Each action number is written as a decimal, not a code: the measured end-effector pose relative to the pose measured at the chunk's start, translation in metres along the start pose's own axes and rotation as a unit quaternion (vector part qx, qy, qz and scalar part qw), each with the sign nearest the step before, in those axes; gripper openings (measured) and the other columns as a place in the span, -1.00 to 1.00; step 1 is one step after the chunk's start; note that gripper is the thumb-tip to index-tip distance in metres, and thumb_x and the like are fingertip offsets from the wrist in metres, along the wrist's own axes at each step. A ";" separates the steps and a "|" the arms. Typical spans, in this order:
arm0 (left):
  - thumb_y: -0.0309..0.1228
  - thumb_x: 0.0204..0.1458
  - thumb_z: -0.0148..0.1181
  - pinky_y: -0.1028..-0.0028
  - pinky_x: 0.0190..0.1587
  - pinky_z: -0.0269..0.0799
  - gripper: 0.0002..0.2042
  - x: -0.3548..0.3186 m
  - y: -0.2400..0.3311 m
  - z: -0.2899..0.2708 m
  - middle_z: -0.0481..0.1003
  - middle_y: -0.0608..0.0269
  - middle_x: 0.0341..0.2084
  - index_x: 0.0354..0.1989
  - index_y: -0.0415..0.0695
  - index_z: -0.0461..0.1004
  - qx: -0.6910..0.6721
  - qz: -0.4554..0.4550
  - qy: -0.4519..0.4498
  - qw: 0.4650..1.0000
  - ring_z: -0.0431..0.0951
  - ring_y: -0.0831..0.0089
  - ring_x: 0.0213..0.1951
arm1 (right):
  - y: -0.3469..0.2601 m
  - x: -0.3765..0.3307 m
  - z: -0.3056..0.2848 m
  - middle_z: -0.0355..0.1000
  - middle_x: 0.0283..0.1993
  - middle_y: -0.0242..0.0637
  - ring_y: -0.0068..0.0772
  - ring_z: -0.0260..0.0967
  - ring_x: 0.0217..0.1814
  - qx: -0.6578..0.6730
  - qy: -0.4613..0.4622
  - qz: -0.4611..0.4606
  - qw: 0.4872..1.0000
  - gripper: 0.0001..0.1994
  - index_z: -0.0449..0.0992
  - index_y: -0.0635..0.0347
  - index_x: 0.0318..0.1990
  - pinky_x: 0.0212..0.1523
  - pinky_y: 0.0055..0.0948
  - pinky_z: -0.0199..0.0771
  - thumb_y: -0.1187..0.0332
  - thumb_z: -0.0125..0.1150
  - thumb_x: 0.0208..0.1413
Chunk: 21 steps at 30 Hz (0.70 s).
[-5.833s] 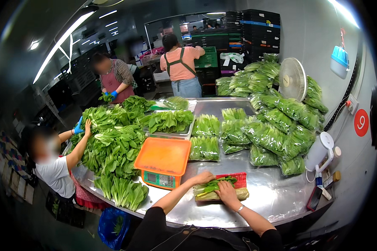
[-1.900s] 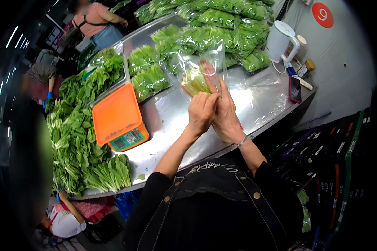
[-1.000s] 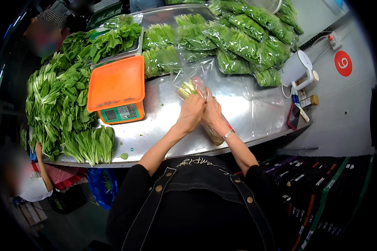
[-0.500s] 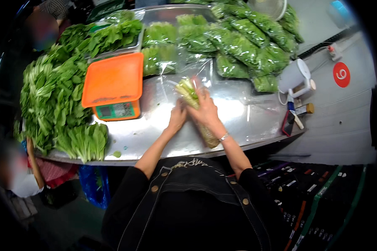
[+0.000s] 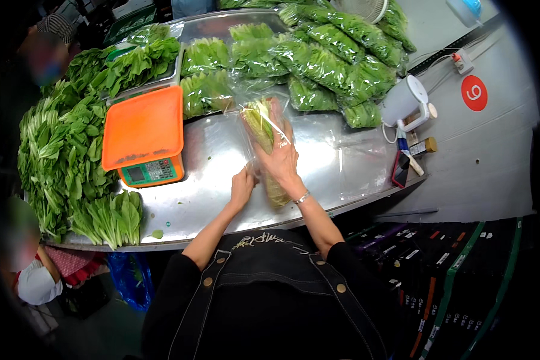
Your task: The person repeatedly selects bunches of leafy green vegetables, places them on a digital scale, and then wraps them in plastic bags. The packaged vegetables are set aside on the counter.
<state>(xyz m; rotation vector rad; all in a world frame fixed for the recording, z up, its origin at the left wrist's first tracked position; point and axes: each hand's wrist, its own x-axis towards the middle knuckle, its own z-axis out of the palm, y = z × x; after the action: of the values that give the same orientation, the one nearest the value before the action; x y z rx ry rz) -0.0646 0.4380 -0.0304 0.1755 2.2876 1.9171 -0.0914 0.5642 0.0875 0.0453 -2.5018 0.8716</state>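
Observation:
My right hand (image 5: 280,161) is wrapped over a bunch of leafy vegetables (image 5: 258,123), its pale green stem ends pointing away from me. Clear plastic (image 5: 270,99) surrounds the far part of the bunch and shines over my fingers; whether that hand is inside the bag I cannot tell. The lower end of the bunch, brownish green, sticks out beneath my palm toward the table's near edge. Just to the left, my left hand (image 5: 242,187) is closed, its curled fingertips pinching the bag's near edge low over the metal table (image 5: 213,204).
An orange kitchen scale (image 5: 144,129) stands left, beside heaped loose greens (image 5: 63,150). Bagged greens (image 5: 342,66) are piled at the back. On the right are a white jug-like appliance (image 5: 405,102), a red-edged phone-like object (image 5: 400,168) and flat clear bags (image 5: 363,162). A person (image 5: 39,282) is at lower left.
The view has shifted, so the table appears farther left. My right hand and the bunch have moved away from me, deeper into the plastic. My left hand has come slightly nearer me.

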 end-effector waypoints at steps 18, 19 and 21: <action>-0.29 -0.15 0.25 0.23 -0.24 0.35 -0.44 -0.026 0.102 -0.033 0.34 0.03 -0.25 0.01 -0.25 0.18 0.371 0.211 0.117 0.897 0.39 0.15 -0.18 | 0.015 -0.003 0.082 0.02 0.22 -0.02 0.16 0.32 -0.12 -0.140 -0.168 0.058 0.974 -0.37 0.16 -0.15 0.24 -0.18 0.01 0.40 0.24 0.15 -0.07; -0.29 -0.18 0.28 0.20 -0.20 0.33 -0.39 -0.019 0.110 -0.030 0.31 0.03 -0.21 0.04 -0.23 0.14 0.368 0.273 0.143 0.877 0.34 0.11 -0.13 | 0.017 -0.002 0.087 0.01 0.24 -0.03 0.16 0.32 -0.10 -0.154 -0.197 0.067 0.966 -0.37 0.15 -0.15 0.25 -0.18 0.02 0.39 0.21 0.13 -0.06; -0.30 -0.20 0.28 0.19 -0.15 0.30 -0.42 -0.001 0.118 -0.023 0.30 0.02 -0.18 0.00 -0.23 0.18 0.391 0.237 0.081 0.886 0.33 0.09 -0.09 | 0.008 -0.003 0.077 -0.01 0.28 -0.07 0.15 0.31 -0.09 -0.165 -0.213 0.068 0.961 -0.38 0.12 -0.20 0.28 -0.19 0.02 0.39 0.13 0.04 -0.01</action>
<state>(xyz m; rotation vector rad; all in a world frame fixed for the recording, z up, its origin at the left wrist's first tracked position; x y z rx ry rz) -0.0691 0.4362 0.0894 0.7441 3.2416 1.0278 -0.1242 0.5241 0.0295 -0.0578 -3.0575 0.5228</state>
